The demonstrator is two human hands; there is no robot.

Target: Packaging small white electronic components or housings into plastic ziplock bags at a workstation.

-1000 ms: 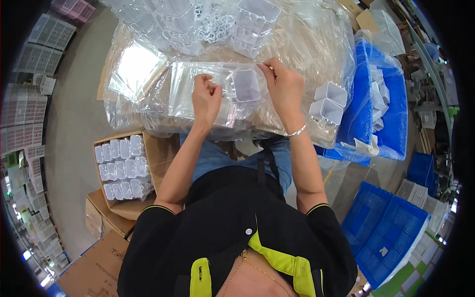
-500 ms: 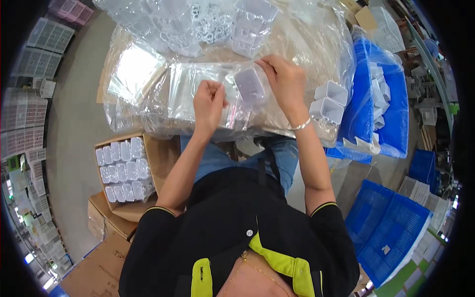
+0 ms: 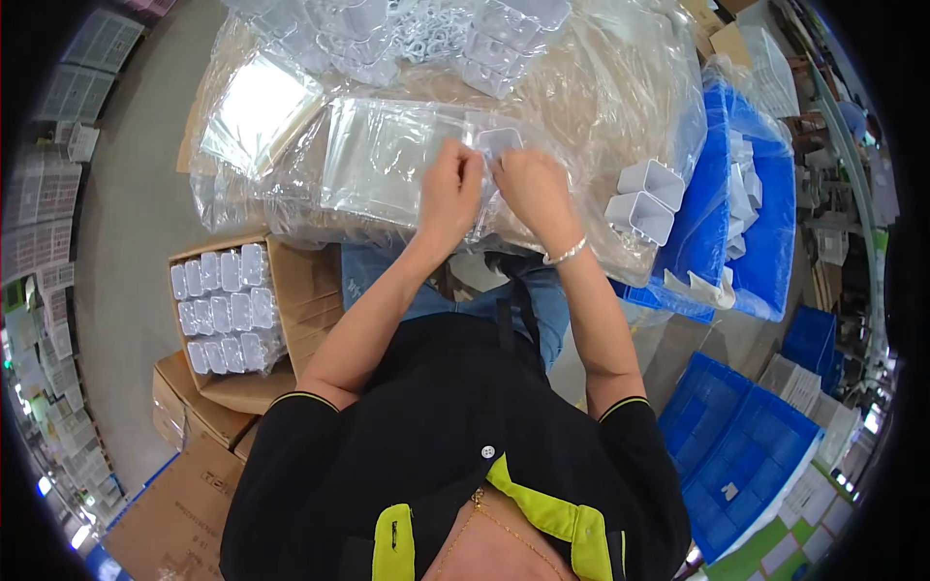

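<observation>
On the film-covered table a pale translucent plastic container [image 3: 500,139] sits inside a clear plastic bag, partly hidden by my hands. My left hand [image 3: 451,192] is closed, its fingertips pinching the bag's left side. My right hand [image 3: 535,190] is also closed, bent over the bag just right of it, close to the left fingers. Flat clear bags [image 3: 383,160] lie in a pile left of my left hand. Right of my right hand, two open white containers [image 3: 642,217] stand together.
Nested containers [image 3: 509,48] and a heap of small grey hooks or rings [image 3: 429,34] lie at the table's far side, with a stack of shiny sheets [image 3: 262,111] at left. A carton [image 3: 308,300] holds bagged containers. A blue bin [image 3: 765,271] stands at right.
Both hands have come together over the bagged container, the right hand moving down and left from the bag's upper corner, the left moving right. The container is now more covered.
</observation>
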